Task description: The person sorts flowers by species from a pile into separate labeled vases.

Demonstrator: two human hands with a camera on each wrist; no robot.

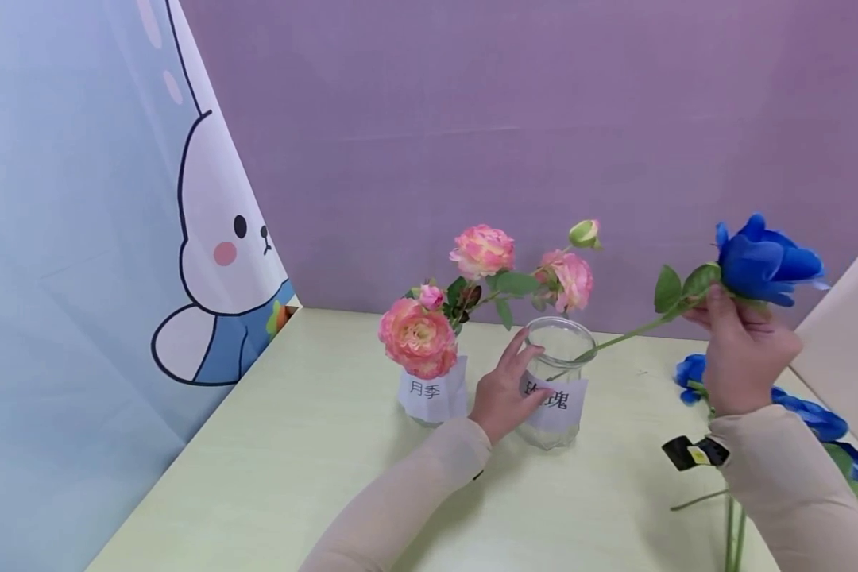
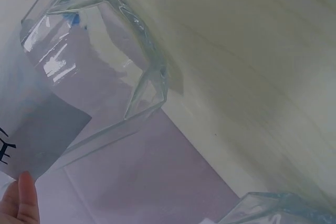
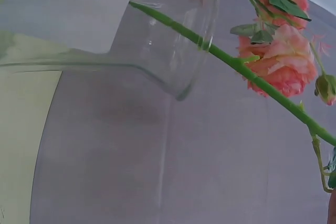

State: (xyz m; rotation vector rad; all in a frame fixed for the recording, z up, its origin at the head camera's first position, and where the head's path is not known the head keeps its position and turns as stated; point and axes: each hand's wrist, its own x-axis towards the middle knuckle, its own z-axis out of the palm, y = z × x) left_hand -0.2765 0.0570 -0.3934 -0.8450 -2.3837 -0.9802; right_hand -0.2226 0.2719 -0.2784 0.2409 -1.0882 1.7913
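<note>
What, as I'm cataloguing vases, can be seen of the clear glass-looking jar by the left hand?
The clear glass-looking jar stands upright on the pale yellow table, round-rimmed, faceted below. A white paper label with black characters is on its front, partly hidden by the gripping left hand. The green stem of a blue flower slants in through its open mouth.

Large rose (image 1: 768,262), right: blue petals, green leaves and stem.
Tabletop roses (image 1: 815,416), right: blue.
Glass jar (image 1: 549,437): colourless, transparent.
Jar labels (image 1: 570,415): white, black characters.
Garden roses (image 1: 420,338), left: pink, cream-tinged; green leaves.
Tabletop (image 1: 314,445): pale yellow-green.
Far backdrop (image 1: 436,119): plain mauve.
Left curtain (image 1: 57,357): light blue, dark-outlined white rabbit print.
Sleeves (image 1: 400,496): cream.
</note>
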